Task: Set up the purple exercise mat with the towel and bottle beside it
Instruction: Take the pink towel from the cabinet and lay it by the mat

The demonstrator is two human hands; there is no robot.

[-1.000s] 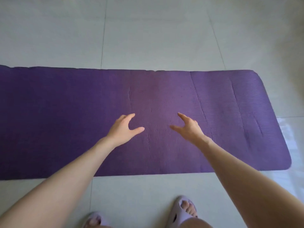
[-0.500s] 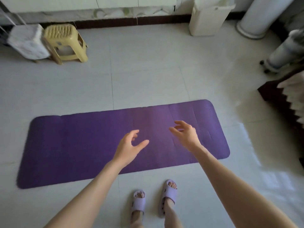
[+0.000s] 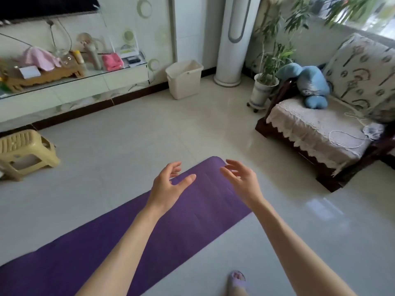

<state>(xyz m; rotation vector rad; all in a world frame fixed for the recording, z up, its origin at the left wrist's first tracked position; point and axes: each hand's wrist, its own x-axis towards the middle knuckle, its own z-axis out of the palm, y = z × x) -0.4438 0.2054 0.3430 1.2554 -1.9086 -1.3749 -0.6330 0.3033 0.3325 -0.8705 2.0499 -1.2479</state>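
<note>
The purple exercise mat [image 3: 198, 212] lies unrolled flat on the tiled floor, running from the lower left to the middle of the view. My left hand [image 3: 167, 185] and my right hand [image 3: 243, 181] hover in the air above its far end, fingers loosely spread, holding nothing. On the glass shelf at the far wall sit a folded pink towel [image 3: 112, 60] and a tall beige bottle [image 3: 94, 55], well away from the mat.
A yellow plastic stool [image 3: 25, 152] stands at the left. A white bin [image 3: 184, 79], a tall white fan column [image 3: 235, 39] and a potted plant [image 3: 265, 86] line the far wall. An armchair [image 3: 320, 129] with a blue plush toy is at the right. My slipper [image 3: 237, 280] shows below.
The view has risen from close over the mat to take in the room. Both hands have lifted off the mat and stay empty.
</note>
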